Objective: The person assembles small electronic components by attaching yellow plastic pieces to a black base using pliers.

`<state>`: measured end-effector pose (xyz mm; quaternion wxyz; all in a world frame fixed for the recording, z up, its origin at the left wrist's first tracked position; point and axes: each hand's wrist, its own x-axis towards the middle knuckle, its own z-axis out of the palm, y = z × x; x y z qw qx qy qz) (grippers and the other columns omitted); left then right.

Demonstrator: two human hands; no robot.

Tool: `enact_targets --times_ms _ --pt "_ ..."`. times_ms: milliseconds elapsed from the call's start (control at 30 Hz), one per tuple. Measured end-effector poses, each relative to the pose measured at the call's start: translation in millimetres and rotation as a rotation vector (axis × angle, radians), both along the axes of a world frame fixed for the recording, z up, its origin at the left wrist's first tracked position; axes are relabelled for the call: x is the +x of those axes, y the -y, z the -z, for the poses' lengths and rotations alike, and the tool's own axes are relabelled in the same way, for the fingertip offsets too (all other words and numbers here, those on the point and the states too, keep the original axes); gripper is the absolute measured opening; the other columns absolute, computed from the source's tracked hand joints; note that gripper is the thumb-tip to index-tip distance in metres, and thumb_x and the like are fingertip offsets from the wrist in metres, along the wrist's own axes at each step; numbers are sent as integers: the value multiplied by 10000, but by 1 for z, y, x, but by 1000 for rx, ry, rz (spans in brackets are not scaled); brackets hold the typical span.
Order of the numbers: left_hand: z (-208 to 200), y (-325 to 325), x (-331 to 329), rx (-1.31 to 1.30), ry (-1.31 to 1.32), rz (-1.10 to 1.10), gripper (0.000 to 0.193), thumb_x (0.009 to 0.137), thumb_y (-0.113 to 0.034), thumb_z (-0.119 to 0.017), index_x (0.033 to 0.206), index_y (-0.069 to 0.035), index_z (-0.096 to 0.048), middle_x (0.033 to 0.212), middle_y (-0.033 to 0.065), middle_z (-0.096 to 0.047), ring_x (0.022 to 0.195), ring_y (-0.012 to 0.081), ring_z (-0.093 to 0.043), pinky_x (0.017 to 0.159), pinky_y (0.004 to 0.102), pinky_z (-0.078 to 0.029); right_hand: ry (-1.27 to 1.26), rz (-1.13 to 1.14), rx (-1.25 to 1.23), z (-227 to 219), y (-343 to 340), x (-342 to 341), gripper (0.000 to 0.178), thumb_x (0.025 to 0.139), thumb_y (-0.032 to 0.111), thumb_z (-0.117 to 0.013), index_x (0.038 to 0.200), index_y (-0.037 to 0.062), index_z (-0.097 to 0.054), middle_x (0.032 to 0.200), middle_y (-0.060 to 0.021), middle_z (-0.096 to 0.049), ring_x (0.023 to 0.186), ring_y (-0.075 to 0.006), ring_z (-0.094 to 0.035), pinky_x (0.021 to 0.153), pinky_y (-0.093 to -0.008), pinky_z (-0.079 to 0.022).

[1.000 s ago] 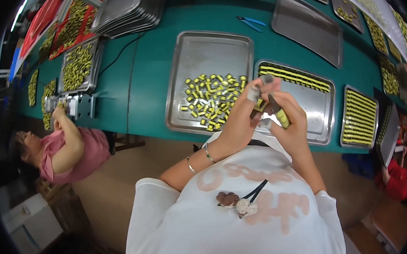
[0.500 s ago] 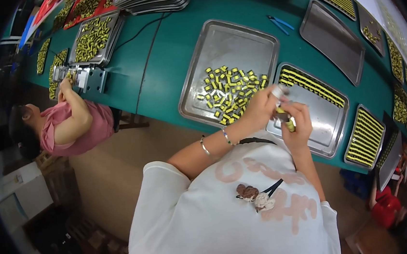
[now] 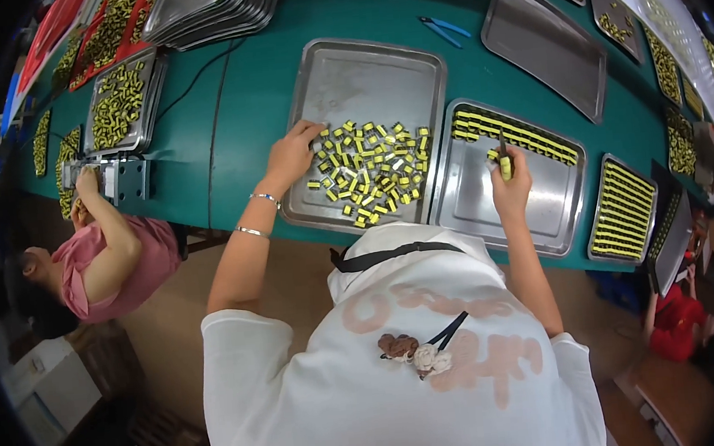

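Note:
My left hand (image 3: 290,157) is over the left side of a metal tray (image 3: 352,66). Its fingers are apart, with the tips beside a heap of small yellow-and-black block parts (image 3: 369,167) that look like little transformers. My right hand (image 3: 512,184) is closed around a small tool (image 3: 505,167) with a yellow-green handle and a narrow dark tip pointing away from me. It hovers above a second tray (image 3: 536,228), just short of the rows of yellow-and-black parts (image 3: 528,136) at its far end. A loose yellow part shows beside the tool; whether it is held is unclear.
Blue-handled pliers (image 3: 445,30) lie behind the trays. A bare metal tray (image 3: 541,45) rests farther right, and a filled tray (image 3: 623,208) near the right edge. At left a co-worker in pink (image 3: 114,257) works at a small metal fixture (image 3: 128,177). Stacked trays (image 3: 211,11) stand behind.
My hands were together in front of my chest and have parted. The left reached left to the loose parts; the right moved forward over the second tray with the tool. The view shifted slightly.

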<state>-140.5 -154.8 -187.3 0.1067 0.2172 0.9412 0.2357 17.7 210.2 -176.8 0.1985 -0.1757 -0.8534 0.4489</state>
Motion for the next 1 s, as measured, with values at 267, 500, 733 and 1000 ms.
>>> enact_targets --times_ms 267,500,733,1000 --pt "4 0 -25 -172 16 187 404 803 -36 -521 1162 -213 -577 1101 25 -572 932 265 -594 742 382 -499 99 -56 37 26 -1 -4 291 762 -38 -570 1050 2 -557 948 -127 -628 865 -240 -622 774 -323 -477" --pt "3 2 -37 -148 77 274 361 819 -75 -539 1156 -200 -564 1022 38 -579 874 270 -594 716 396 -490 98 -42 95 35 -5 -3 280 764 -50 -556 1038 7 -564 956 -139 -619 866 -269 -618 787 -325 -471" --pt "2 0 -44 -121 151 265 275 831 -107 -542 1101 -150 -569 1066 58 -584 922 284 -595 762 398 -486 128 -87 138 44 -15 -4 306 761 -56 -542 1062 4 -551 991 -152 -601 895 -291 -602 808 -337 -463" --pt "27 0 -61 -26 178 274 308 831 -94 -570 1131 -52 -521 1107 150 -581 966 333 -584 849 398 -463 138 -83 194 51 -32 -1 310 758 -21 -582 1065 20 -567 997 -140 -614 920 -282 -602 829 -331 -457"
